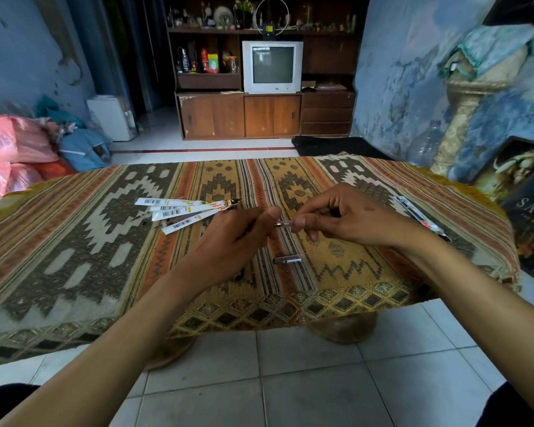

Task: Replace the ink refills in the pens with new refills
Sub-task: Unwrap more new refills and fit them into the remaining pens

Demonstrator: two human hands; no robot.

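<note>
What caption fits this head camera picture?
Both hands, left hand and right hand, hold a pen over the patterned tablecloth.

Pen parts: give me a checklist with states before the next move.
1. Left hand holds a pen part: ok.
2. Right hand pinches the small metal piece: ok.
3. Both grips meet above the patterned cloth: ok.
4. Loose pen section lies on the cloth, within reach: ok.
5. Packaged refills lie at the left: ok.
6. Old refill out: cannot tell.

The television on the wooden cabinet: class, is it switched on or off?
Cannot tell for sure. The television has a dark screen with a faint line of pale text along its top edge.
</note>
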